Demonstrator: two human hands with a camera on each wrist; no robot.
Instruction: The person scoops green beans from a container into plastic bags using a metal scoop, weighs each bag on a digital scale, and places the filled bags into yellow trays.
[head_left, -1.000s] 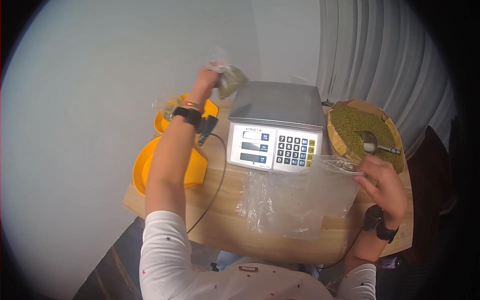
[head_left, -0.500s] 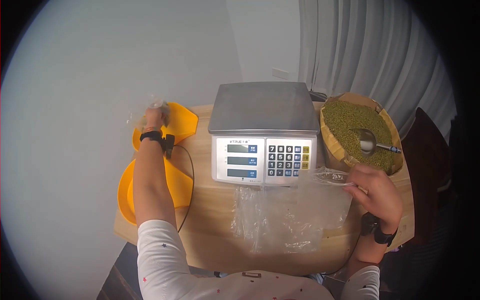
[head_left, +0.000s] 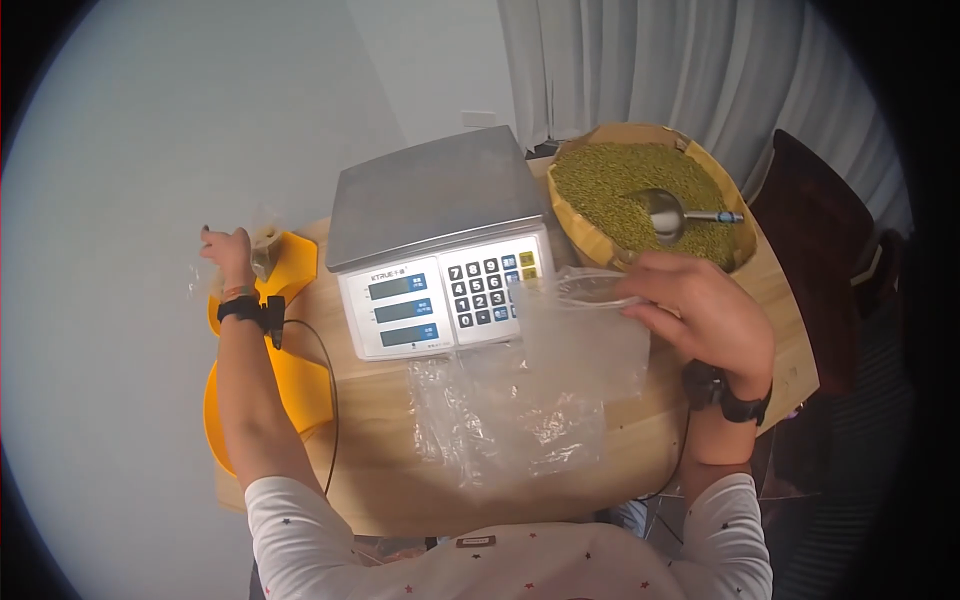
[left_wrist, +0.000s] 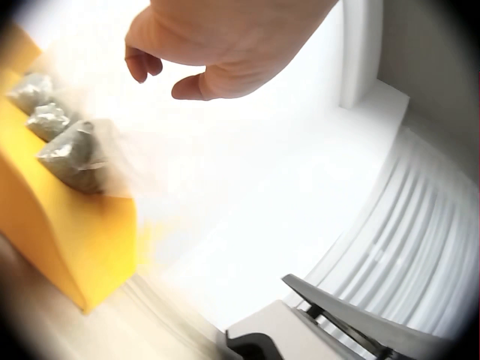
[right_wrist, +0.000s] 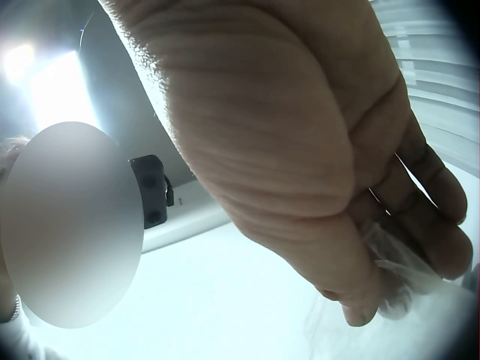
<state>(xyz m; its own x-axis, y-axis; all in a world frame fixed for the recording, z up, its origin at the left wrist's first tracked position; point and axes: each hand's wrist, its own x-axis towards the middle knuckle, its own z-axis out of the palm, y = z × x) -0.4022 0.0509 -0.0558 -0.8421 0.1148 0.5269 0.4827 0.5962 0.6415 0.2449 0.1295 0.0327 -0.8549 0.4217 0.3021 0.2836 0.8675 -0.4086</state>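
Note:
My left hand [head_left: 230, 255], its fingers loosely bent, is over the far yellow scoop-shaped tray [head_left: 297, 265] and holds nothing. In the left wrist view the same hand [left_wrist: 225, 45] hangs apart from several small filled clear bags [left_wrist: 75, 157] on the yellow tray [left_wrist: 97, 247]. One filled bag [head_left: 266, 243] shows beside the hand in the head view. Between thumb and fingers my right hand [head_left: 712, 315] pinches the rim of an empty clear plastic bag [head_left: 585, 345] in front of the scale. Its film [right_wrist: 405, 277] shows at the fingertips in the right wrist view.
A digital scale [head_left: 435, 205] stands mid-table, its pan bare. Behind right is a paper-lined sack [head_left: 575, 215] of small green grains with a metal scoop [head_left: 665, 215] in it. Flat clear bags [head_left: 500, 430] lie in front; a second yellow tray [head_left: 305, 385] sits by the left forearm.
My left hand carried a filled bag from beside the scale to the far yellow tray, let it go and lifted off. The head view has turned right; my right hand keeps pinching the empty bag.

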